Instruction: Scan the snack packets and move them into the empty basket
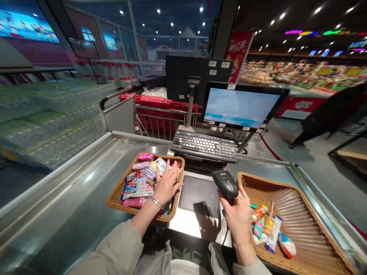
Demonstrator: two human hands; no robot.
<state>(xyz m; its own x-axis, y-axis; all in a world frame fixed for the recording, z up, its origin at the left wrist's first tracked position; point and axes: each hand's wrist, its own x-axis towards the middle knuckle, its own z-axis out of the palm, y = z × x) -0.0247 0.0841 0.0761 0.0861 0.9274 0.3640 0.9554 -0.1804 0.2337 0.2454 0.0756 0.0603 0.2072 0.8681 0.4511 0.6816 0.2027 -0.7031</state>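
My left hand [167, 184] reaches into a wicker basket [116, 196] on the left, fingers spread over several small colourful snack packets [140, 181]; it grips nothing. My right hand [238, 214] is closed round the handle of a dark handheld barcode scanner [226, 182], held above the counter between the two baskets. A second, larger wicker basket [304, 214] stands on the right with several packets [269, 227] lying at its near left side, next to my right hand.
A dark flat pad [197, 193] lies on the steel checkout counter [71, 198] between the baskets. Behind it are a keyboard [204, 145] and a lit monitor [241, 107]. Red shopping carts [160, 110] stand beyond the counter. A person in dark clothes [329, 114] is at far right.
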